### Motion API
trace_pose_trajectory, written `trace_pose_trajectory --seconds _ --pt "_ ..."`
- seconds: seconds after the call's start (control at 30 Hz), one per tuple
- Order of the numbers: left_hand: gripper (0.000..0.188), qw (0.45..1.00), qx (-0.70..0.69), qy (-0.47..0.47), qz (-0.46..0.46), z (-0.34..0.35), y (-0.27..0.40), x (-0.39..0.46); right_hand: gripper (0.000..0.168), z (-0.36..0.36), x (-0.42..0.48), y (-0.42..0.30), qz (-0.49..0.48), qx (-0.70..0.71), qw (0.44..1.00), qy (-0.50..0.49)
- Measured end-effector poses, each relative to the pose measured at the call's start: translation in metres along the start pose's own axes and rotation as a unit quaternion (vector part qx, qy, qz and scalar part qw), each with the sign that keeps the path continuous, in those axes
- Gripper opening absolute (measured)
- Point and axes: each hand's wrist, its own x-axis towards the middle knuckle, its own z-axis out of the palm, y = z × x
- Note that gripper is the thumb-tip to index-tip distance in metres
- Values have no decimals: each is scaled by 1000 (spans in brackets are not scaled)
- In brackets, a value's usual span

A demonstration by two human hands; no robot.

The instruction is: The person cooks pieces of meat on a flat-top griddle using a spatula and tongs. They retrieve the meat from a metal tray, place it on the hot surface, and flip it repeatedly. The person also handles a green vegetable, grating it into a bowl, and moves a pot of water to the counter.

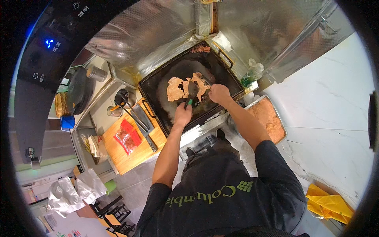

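Note:
My left hand (183, 115) grips a scraper (193, 89) by its black and green handle. Its dark, broad blade rests over a thin sheet of browned meat or batter on the black square griddle (171, 115). Around a second tool, seemingly a metal scraper (204, 79), my right hand (219, 94) is closed; its handle is hidden by the fingers. The thin food (175, 90) is ragged and broken, with a larger piece left of the blades and smaller torn pieces between and under them. A reddish clump of food (201, 49) sits at the griddle's far corner.
Left of the griddle, a wooden board (118, 158) bears a cleaver (145, 124), tongs (133, 114) and a red packet (128, 137). A metal pot (130, 96) stands behind. At right are glass bottles (254, 72) and a tray of orange-brown filling (268, 118). Foil-like sheeting (157, 26) lines the wall.

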Motion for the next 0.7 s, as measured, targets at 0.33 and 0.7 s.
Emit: trace_pose_trajectory --seconds 0.33,0.7 --pt "48 996 -71 34 -40 -37 -19 7 34 15 -3 -8 -37 5 999 0" --pt "49 992 107 61 13 -75 -30 -33 30 23 -37 -17 -131 12 991 8"
